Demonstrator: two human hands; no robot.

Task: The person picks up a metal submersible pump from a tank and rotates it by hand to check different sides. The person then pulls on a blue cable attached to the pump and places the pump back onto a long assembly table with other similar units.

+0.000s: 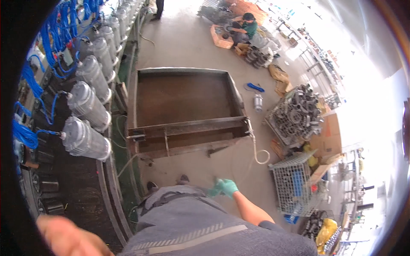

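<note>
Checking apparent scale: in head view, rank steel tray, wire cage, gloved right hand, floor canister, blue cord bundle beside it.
1. Steel tray
2. Wire cage
3. Gloved right hand

Unranked, smallest: floor canister and blue cord bundle, too alike.

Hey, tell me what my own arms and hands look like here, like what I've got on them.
Your right hand wears a pale teal-green glove ending around the wrist. The right forearm is bare up to a dark sleeve. Your left hand or forearm is a blur at the lower left, with no glove or sleeve visible on it.
</note>
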